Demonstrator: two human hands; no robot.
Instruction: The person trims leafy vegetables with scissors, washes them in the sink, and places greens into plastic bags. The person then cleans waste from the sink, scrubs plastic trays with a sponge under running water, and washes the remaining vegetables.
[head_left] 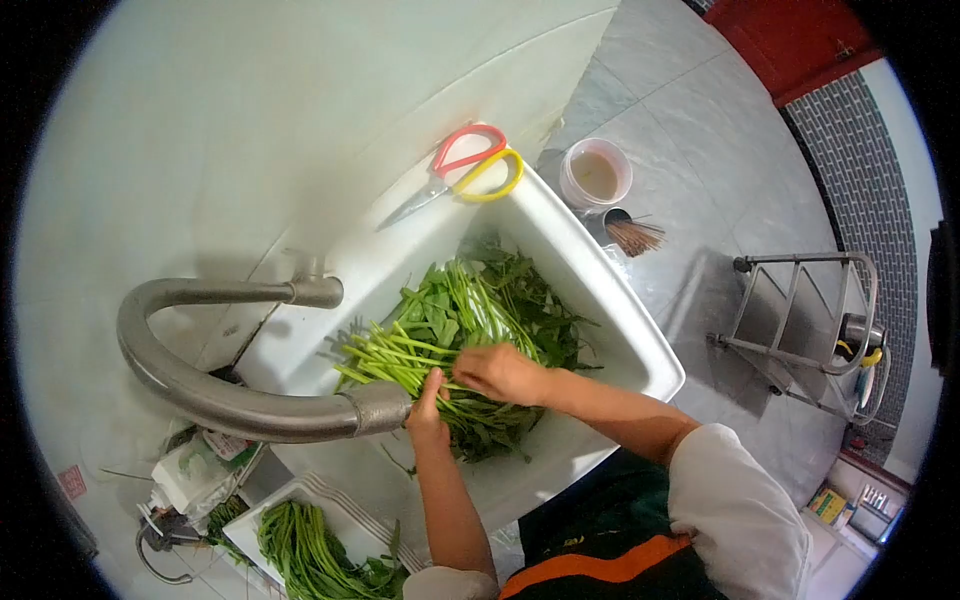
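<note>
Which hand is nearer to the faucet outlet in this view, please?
Left. The left hand appears right beside the faucet outlet; the right hand is farther off, beyond the left hand, at the green stems.

There is one sink (580,240) with two big heaps of greens (436,322), one inside it and one beside it, two hands (500,374) and one faucet (235,405) over it, one pair of scissors (441,186) on its rim, and one bucket (597,175), one can of sticks (632,238) and one cart (780,353) beyond it.
</note>
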